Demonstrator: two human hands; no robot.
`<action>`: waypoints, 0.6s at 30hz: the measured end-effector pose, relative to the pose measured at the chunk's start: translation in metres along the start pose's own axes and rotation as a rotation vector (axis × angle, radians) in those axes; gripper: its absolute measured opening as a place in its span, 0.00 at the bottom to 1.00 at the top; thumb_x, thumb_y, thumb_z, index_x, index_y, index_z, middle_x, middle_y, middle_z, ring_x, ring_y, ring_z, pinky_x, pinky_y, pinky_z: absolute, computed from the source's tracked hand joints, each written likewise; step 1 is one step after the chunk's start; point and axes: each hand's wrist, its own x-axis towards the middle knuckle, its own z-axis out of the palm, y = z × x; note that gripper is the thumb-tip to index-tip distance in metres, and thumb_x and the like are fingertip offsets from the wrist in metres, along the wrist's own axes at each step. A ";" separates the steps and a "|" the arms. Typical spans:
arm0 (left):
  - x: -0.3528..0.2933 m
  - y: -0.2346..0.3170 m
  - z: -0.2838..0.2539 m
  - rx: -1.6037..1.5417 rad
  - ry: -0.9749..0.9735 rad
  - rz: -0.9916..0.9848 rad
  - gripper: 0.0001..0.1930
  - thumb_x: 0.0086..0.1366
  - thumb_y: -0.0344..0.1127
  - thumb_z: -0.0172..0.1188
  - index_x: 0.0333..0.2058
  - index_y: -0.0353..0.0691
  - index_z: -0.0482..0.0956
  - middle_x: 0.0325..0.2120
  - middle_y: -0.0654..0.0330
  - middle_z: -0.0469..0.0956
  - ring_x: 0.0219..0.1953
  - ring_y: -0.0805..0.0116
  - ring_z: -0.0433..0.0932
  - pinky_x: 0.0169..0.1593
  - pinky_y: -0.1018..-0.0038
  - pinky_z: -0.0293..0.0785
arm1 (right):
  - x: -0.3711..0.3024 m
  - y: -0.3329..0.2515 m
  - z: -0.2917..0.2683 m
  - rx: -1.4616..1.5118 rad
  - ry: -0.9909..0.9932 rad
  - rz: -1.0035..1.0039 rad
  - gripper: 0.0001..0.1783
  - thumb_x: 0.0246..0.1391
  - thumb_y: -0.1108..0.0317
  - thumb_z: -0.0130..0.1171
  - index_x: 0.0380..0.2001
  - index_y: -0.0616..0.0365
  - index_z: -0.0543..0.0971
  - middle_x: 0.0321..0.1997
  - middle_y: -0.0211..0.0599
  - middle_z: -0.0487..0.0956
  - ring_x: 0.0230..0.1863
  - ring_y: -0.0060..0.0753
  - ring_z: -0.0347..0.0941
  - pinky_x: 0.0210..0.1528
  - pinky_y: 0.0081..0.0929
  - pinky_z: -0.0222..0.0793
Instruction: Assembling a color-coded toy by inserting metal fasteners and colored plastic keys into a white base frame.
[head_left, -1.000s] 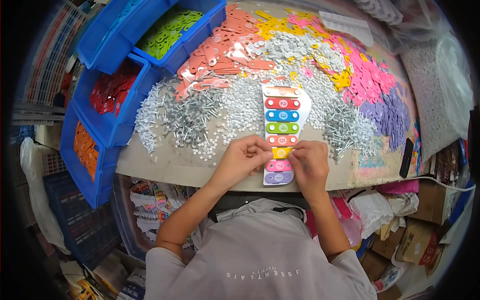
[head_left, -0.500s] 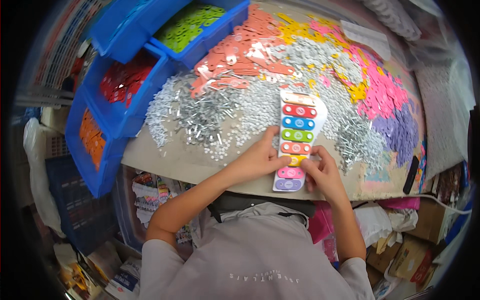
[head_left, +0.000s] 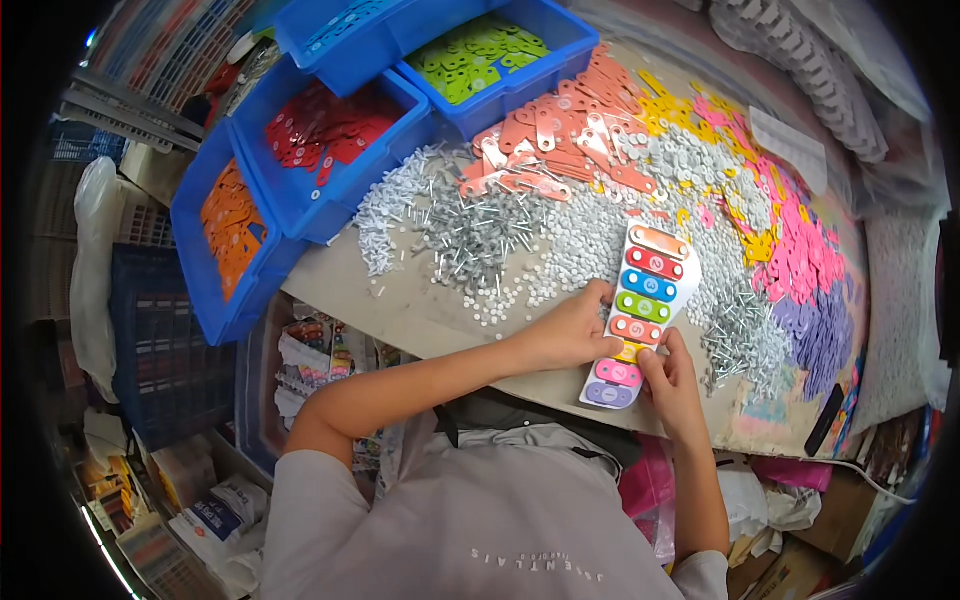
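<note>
Two hands (head_left: 620, 350) on toy xylophone (head_left: 640, 315), screws (head_left: 470, 235) beside

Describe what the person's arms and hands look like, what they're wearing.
Both forearms are bare, and the left hand and right hand wear no gloves. No rings, watch or bracelets show. A grey short-sleeved T-shirt with small pale lettering covers the shoulders.

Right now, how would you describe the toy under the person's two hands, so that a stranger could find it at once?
Look at the beige worktable, strewn with small silver screws and coloured plastic bars. At its near edge, between the left hand and the right hand, lies a white toy xylophone board. It alone carries a neat ladder of bars, each a different colour, while its neighbours lie in loose heaps.
</note>
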 end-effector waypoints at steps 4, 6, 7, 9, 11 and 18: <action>-0.004 0.007 -0.005 0.097 -0.023 0.005 0.32 0.65 0.34 0.67 0.60 0.28 0.59 0.17 0.68 0.72 0.20 0.82 0.68 0.25 0.78 0.61 | -0.001 -0.002 0.000 0.012 -0.004 0.009 0.10 0.71 0.63 0.52 0.49 0.53 0.68 0.21 0.20 0.72 0.17 0.08 0.58 0.18 0.14 0.49; -0.009 0.017 -0.014 0.190 -0.013 0.016 0.31 0.66 0.35 0.66 0.60 0.28 0.62 0.17 0.68 0.72 0.20 0.82 0.68 0.24 0.77 0.61 | -0.002 0.009 -0.003 0.091 0.016 -0.021 0.08 0.71 0.65 0.52 0.45 0.55 0.66 0.19 0.26 0.73 0.14 0.13 0.60 0.16 0.15 0.50; -0.010 0.025 -0.025 0.305 0.062 0.025 0.25 0.67 0.37 0.64 0.57 0.30 0.68 0.18 0.66 0.74 0.20 0.80 0.69 0.25 0.75 0.63 | -0.004 0.011 -0.004 0.092 0.024 -0.028 0.08 0.71 0.65 0.52 0.45 0.55 0.66 0.19 0.26 0.73 0.14 0.13 0.60 0.16 0.15 0.50; -0.012 0.030 -0.059 0.538 0.366 0.196 0.17 0.69 0.40 0.62 0.48 0.32 0.78 0.19 0.62 0.78 0.21 0.76 0.73 0.27 0.71 0.67 | -0.009 0.016 -0.002 0.150 0.180 -0.121 0.08 0.71 0.65 0.51 0.45 0.55 0.66 0.17 0.27 0.69 0.12 0.15 0.59 0.14 0.16 0.49; -0.009 0.046 -0.107 0.866 0.721 0.176 0.13 0.71 0.40 0.58 0.40 0.35 0.84 0.24 0.50 0.83 0.24 0.63 0.80 0.31 0.64 0.74 | -0.012 0.022 -0.001 0.182 0.229 -0.162 0.08 0.72 0.65 0.50 0.45 0.55 0.65 0.17 0.27 0.67 0.12 0.15 0.58 0.14 0.16 0.50; 0.015 0.030 -0.213 1.551 0.885 0.152 0.09 0.68 0.39 0.56 0.35 0.44 0.83 0.26 0.47 0.82 0.30 0.43 0.82 0.33 0.51 0.75 | -0.014 0.030 0.001 0.199 0.307 -0.255 0.07 0.72 0.63 0.49 0.46 0.52 0.67 0.18 0.27 0.68 0.14 0.16 0.60 0.16 0.16 0.52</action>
